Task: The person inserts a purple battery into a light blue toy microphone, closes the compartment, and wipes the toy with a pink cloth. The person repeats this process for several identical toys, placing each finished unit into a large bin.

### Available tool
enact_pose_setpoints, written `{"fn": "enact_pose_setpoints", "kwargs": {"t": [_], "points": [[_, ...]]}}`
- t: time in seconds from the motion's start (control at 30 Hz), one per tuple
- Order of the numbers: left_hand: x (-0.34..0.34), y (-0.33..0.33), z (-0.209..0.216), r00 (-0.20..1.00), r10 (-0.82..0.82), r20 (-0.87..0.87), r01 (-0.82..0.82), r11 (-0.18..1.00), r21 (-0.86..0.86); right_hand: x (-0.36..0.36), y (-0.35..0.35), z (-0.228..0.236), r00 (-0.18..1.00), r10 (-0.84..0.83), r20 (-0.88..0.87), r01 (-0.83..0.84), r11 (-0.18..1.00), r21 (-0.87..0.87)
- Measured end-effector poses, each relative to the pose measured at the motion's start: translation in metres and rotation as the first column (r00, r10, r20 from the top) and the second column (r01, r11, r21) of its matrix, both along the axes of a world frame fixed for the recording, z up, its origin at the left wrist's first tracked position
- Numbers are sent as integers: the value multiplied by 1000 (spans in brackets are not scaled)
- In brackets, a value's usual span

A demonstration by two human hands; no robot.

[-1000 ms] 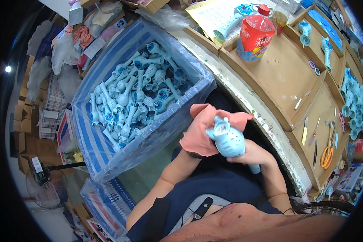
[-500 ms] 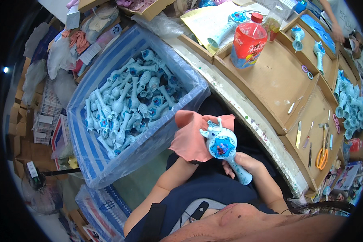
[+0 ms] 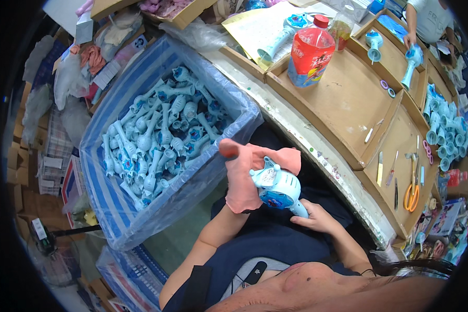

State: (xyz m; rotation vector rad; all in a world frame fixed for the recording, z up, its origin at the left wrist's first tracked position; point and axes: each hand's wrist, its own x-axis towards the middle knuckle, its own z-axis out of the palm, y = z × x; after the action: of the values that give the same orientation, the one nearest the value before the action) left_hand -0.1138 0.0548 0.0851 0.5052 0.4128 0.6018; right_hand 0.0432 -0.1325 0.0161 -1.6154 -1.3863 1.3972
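Observation:
My right hand grips the handle of a light-blue plastic toy wand. The wand has a round head, a small crown-like top and a darker blue star-shaped panel, now turned downward. A salmon-pink cloth covers my left hand and rests against the wand's crown end. Only the left forearm and wrist show; the fingers are hidden under the cloth, which hangs from that hand. To the left, a large bin lined with clear plastic holds many similar wands.
A worktable edge curves along the right. Cardboard trays on it hold a red-labelled bottle, orange-handled scissors and small tools. More wands stand farther right. Across the table, a co-worker's hand touches another wand.
The wand in my right hand has rolled, so its star panel faces down and its slotted side shows. Across the table, the co-worker's hand has reached a wand.

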Motion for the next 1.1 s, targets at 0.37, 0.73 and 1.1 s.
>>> {"fn": "enact_pose_setpoints", "kwargs": {"t": [0.37, 0.73, 1.1], "points": [[52, -33, -31, 959, -260, -113, 282, 916, 286, 5, 6, 41, 926, -83, 369, 39, 991, 126], [89, -71, -71, 908, -327, -261, 418, 681, 601, 167, -39, 49, 297, -453, 840, 542, 805, 242], [106, -70, -41, 808, -541, -234, 580, 798, 161, 130, -42, 57, 345, -906, 245, 622, 416, 663]]}}
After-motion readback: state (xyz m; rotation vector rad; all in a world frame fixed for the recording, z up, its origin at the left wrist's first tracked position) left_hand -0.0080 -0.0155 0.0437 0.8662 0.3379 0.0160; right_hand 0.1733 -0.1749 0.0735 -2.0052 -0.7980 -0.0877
